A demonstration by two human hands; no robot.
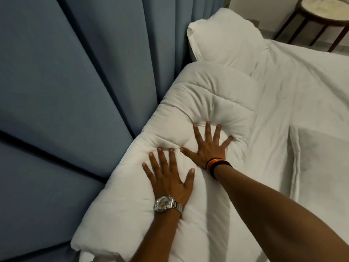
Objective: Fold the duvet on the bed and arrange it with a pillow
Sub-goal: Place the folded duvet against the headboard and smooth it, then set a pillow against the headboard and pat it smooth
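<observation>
The white duvet point(198, 95) lies folded into a thick bundle along the left side of the bed, against the blue panels. Both palms rest flat on top of it, fingers spread. My left hand point(168, 178), with a silver watch on the wrist, presses the nearer part. My right hand point(209, 146), with dark bands on the wrist, presses slightly farther in, and the padding dents around it. A white pillow point(226, 36) stands beyond the bundle at its far end, touching it.
Blue padded panels point(75, 91) rise along the bed's left edge. The white sheet point(302, 87) covers the bed to the right, with a folded white piece point(324, 167) on it. A round dark wooden stool point(328, 14) stands on the floor at top right.
</observation>
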